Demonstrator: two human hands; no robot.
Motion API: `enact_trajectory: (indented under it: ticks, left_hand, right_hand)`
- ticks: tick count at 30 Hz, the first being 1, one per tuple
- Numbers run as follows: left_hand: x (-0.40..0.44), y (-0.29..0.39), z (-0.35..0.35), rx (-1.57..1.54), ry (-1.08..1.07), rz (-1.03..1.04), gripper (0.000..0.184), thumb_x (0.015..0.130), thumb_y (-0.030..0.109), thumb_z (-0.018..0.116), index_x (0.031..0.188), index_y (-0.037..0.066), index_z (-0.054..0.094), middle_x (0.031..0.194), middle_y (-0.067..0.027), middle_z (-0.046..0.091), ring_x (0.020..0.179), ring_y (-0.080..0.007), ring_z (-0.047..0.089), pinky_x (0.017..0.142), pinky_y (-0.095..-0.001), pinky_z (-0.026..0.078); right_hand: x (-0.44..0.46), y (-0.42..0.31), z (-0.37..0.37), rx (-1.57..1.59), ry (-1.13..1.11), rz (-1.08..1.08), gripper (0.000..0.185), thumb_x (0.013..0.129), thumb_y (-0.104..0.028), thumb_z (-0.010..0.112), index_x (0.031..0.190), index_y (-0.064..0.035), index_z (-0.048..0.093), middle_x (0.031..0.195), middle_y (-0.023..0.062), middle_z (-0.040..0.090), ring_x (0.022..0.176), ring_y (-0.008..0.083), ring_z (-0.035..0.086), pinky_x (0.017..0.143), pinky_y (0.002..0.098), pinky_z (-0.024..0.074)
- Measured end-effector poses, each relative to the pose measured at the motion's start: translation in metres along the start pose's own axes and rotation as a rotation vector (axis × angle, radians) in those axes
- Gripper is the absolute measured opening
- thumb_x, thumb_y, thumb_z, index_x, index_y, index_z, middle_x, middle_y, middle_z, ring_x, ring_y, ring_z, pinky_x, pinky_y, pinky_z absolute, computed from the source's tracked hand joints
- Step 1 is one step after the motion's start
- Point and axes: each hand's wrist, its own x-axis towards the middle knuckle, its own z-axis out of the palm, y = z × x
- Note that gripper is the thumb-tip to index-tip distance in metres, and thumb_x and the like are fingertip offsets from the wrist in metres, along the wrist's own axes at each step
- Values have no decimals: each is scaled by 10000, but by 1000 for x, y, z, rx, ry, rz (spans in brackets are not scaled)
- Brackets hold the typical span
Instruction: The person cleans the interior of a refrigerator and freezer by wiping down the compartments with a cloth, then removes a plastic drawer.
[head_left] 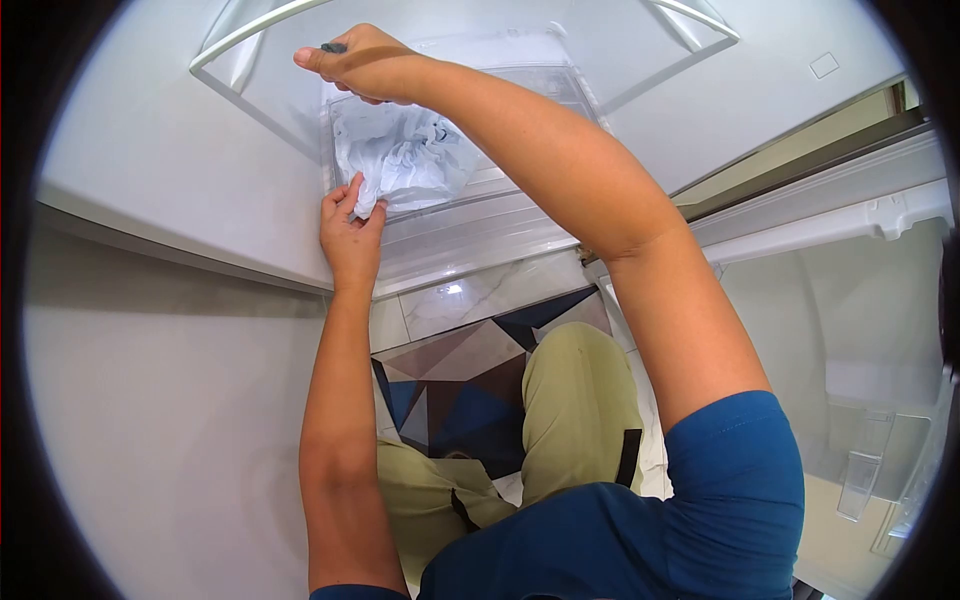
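Blue shirt foremost — white bag just beyond left hand, its edge pinched — right hand clutches dark object.

Marbled floor tiles catching light, geometric-patterned mat, open white refrigerator door at right

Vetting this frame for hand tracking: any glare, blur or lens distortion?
Head view: black vignetting at the corners, with fisheye curvature; head view: small glare spot on the marble-look floor tile; head view: no obvious motion blur on the left hand or right hand, and folds readable in the white plastic bag.
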Motion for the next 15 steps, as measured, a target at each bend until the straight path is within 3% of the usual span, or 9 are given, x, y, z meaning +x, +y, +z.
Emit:
enact_trajectory:
  ticks: [6,15]
  left_hand:
    - [-1,4,0,-6,4,-23,425,750,-22,670,1167,20,601,1094,-68,451,927,-141,542,732,-243,523]
    - [0,-2,-1,-1,7,2,421,753,-15,672,1167,17,600,1097,-72,453,923,-139,543,737,-245,522]
  right_hand:
    - [-1,15,11,-135,91,16,535,848,-507,552,550,-67,491,537,28,467,467,134,414,463,297,361]
    - [-8,30,16,-108,154,-56,552,847,-487,549,546,-26,506,537,66,489,531,177,429,540,346,389]
